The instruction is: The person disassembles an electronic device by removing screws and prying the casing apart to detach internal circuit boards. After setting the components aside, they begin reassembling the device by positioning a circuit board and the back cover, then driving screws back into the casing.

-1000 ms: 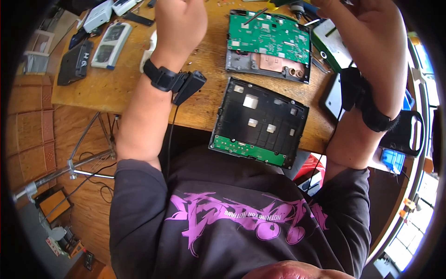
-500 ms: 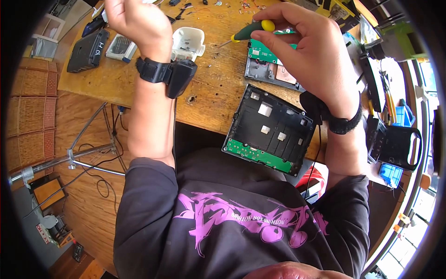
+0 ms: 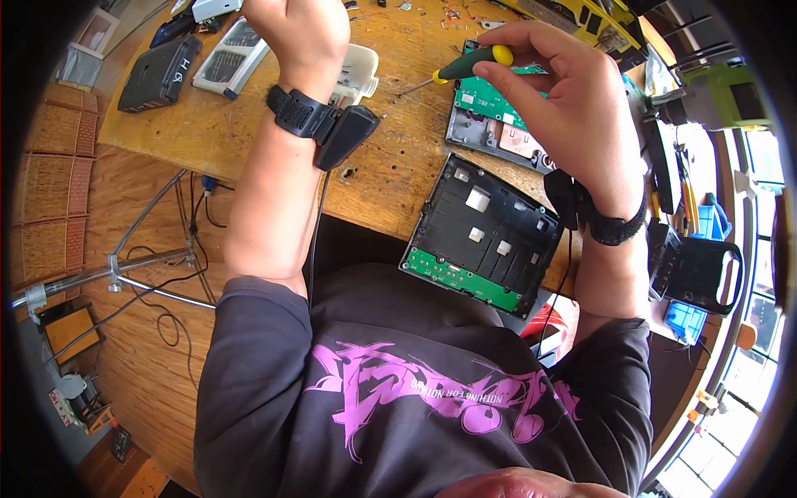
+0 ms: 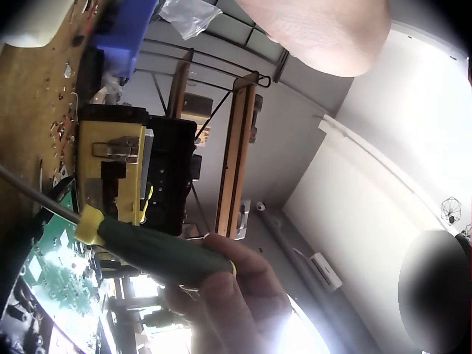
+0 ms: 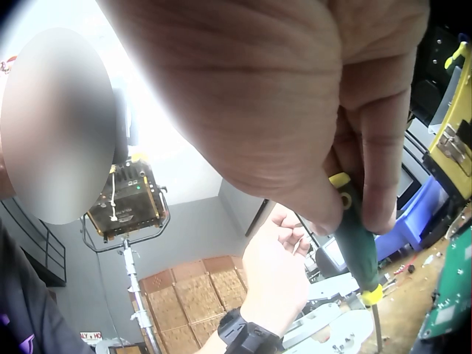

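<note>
My right hand (image 3: 573, 108) pinches a green-and-yellow screwdriver (image 3: 465, 66) between thumb and fingers. Its shaft points left, with the tip over the bench beside a white container (image 3: 363, 65). My left hand (image 3: 309, 31) is raised at the head view's top edge, left of that container; in the right wrist view, this hand (image 5: 279, 262) has loosely curled fingers and nothing visible in them. Behind my right hand lies a device with a green circuit board (image 3: 490, 98). Nearer me, a black cover (image 3: 490, 212) with a green strip board (image 3: 465, 280) overlaps the bench's front edge.
A black case (image 3: 155, 76) and a bit set in a pale tray (image 3: 231, 60) lie on the wooden bench (image 3: 378, 187) at left. A yellow case (image 3: 585, 25) is at the back right; a black case with a handle (image 3: 701, 274) stands further right.
Since the earliest frame, the screwdriver has moved off the circuit board to the left, over the bench. The white container shows more beside my left wrist. The head view has shifted.
</note>
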Available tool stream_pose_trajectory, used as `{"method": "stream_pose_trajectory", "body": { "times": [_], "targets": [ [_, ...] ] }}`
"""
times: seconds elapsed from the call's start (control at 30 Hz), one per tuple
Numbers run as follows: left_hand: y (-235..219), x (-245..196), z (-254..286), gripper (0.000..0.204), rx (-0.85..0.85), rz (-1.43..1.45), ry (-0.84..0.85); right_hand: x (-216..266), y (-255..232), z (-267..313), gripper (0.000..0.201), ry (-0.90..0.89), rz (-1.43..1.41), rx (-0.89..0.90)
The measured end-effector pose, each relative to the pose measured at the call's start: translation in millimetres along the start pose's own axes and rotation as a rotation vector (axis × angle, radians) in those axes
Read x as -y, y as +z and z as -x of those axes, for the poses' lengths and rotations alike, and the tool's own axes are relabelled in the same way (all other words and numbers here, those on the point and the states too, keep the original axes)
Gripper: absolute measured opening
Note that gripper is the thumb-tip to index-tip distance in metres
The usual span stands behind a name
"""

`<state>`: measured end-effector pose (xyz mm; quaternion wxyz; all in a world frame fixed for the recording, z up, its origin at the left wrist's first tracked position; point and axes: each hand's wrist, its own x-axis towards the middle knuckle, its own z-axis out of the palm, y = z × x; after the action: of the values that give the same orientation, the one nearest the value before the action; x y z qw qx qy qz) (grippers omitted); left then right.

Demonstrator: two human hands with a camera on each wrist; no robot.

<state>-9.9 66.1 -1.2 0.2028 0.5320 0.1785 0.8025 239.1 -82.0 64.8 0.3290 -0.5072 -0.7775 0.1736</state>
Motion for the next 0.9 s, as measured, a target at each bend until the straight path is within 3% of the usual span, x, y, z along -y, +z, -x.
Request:
{"method": "stream_pose_trajectory", "body": {
  "times": [0.27, 0.47, 0.53, 0.6, 0.67, 0.7, 0.8, 0.83, 0.9],
  "targets": [
    [1, 3, 2, 0.018, 0.036, -0.006, 0.010, 3, 0, 1, 0.032, 0.023, -0.021, 0.000],
    [0, 6, 2, 0.018, 0.030, 0.006, -0.010, 7, -9, 3, 0.032, -0.054, -0.014, -0.071],
    [1, 5, 4, 0.018, 0.041, -0.013, -0.031, 13, -19, 5, 0.032, 0.047, -0.031, -0.062],
    [3, 3, 6, 0.018, 0.050, -0.023, -0.037, 12, -27, 3, 0.028, -0.001, -0.040, -0.070],
    [6, -1, 8, 0.019, 0.059, -0.024, -0.046, 34, -37, 4, 0.023, 0.116, -0.080, -0.218],
    [7, -5, 10, 0.019, 0.089, -0.059, -0.048, 53, -33, 10, 0.023, 0.035, 0.179, -0.285],
    [8, -9, 15, 0.015, 0.163, -0.094, -0.102, 48, -61, 17, 0.023, 0.098, 0.267, -0.281],
    [-3, 10, 15, 0.014, 0.176, -0.078, -0.072, 52, -66, 19, 0.023, 0.108, 0.285, -0.309],
    [-2, 22, 17, 0.025, 0.190, -0.115, -0.012, 48, -76, 25, 0.022, 0.098, 0.312, -0.361]
  ]
}}
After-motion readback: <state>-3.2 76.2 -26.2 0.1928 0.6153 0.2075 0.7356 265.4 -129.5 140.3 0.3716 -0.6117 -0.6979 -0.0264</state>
